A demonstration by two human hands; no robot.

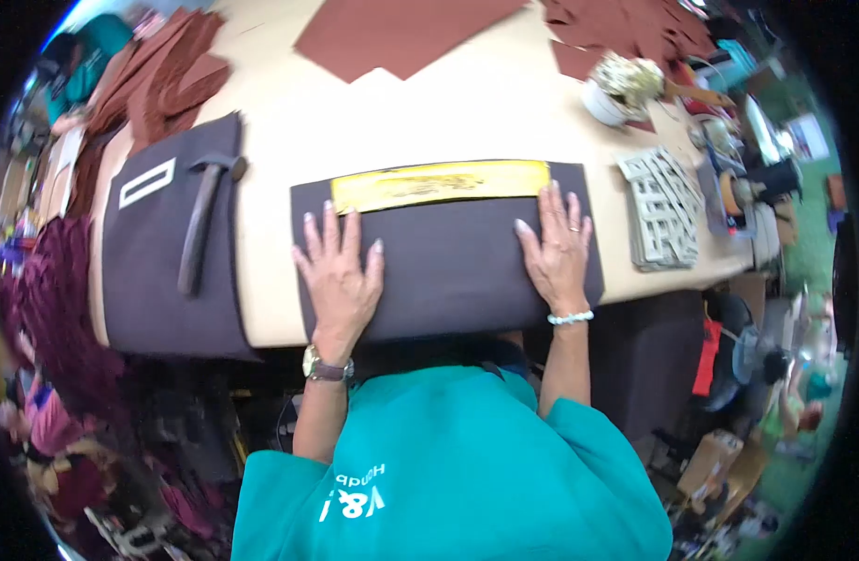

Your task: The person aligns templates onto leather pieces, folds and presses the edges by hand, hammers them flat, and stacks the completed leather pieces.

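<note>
Brown sheet (401, 33) runs off top edge (teal shirt (504, 458), btm. edge); dark marks (439, 184) on yellow strip (355, 194) too blurry to ID.

The garment is a teal short-sleeved shirt (486, 467) bearing white lettering (359, 503), including an ampersand. The left hand (341, 280) has a gold-toned wristwatch (310, 362) on a dark strap; the right hand (558, 262), a pale beaded bracelet (570, 318) and a ring (573, 229).

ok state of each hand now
Left hand: open, palm down on the dark sheet, gripping nothing.
Right hand: open, palm down on the same sheet, gripping nothing.
</note>
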